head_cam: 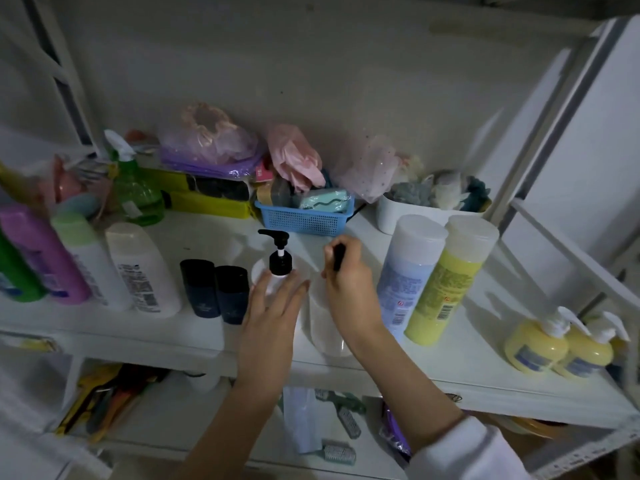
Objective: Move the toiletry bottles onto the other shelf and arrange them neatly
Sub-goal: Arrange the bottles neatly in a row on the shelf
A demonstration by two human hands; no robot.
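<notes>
On the white shelf (450, 362), my left hand (273, 310) lies flat and open against a white pump bottle (261, 271) with a black pump. My right hand (346, 275) grips the black pump top of a second white bottle (323, 327) right beside the first. Left of them stand two dark blue bottles (216, 292), two white bottles (138, 271), a purple bottle (41, 258) and a green one (14, 275). To the right stand a tall blue bottle (410, 271), a tall yellow bottle (446, 278) and two yellow soap dispensers (557, 348).
Behind the bottles sit a green spray bottle (135, 188), a yellow box (207, 199), a blue basket (304, 220), plastic bags (214, 140) and a white tub of bath sponges (429, 209). The shelf below holds tools (107, 396) and hair rollers (341, 452).
</notes>
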